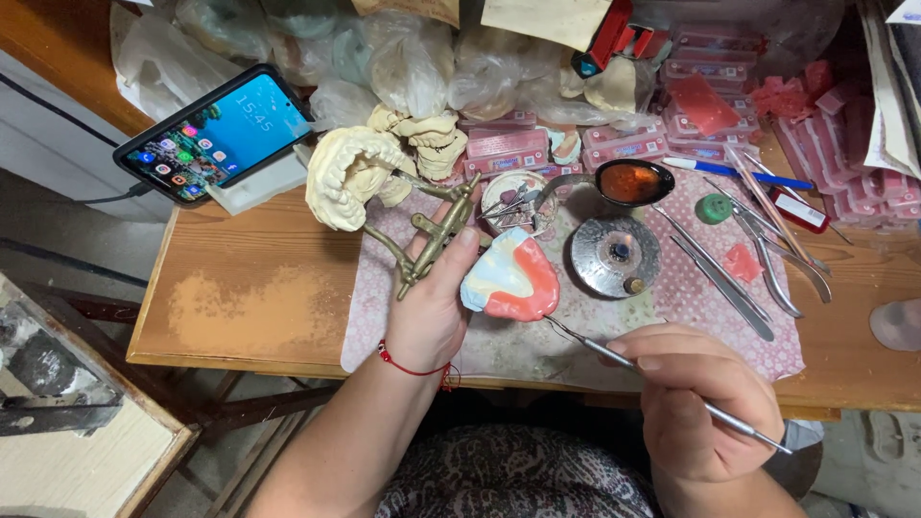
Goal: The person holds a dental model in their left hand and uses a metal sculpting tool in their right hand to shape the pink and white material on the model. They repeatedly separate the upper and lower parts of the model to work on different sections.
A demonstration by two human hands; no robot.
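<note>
Fingers [459,251] of left hand [434,309] wrapped round brass hinged articulator frame [430,235] w/ pale plaster tooth cast [343,175] on top, pink-and-white wax denture base [511,280] gripped at fingertips, over middle of wooden bench [249,307]. Right hand [698,403] pinched narrow on thin steel carving tool [662,384], tip just beside wax base's lower edge. Nearby on pink dotted cloth [384,297]: round metal burner [614,255], steel spoon w/ melted orange wax [628,182]

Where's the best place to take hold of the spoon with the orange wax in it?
Grip the spoon by its thin handle, which curves off the bowl's left side. Come from above on that side: the bowl is full, and a small burner sits right in front of it.
</note>
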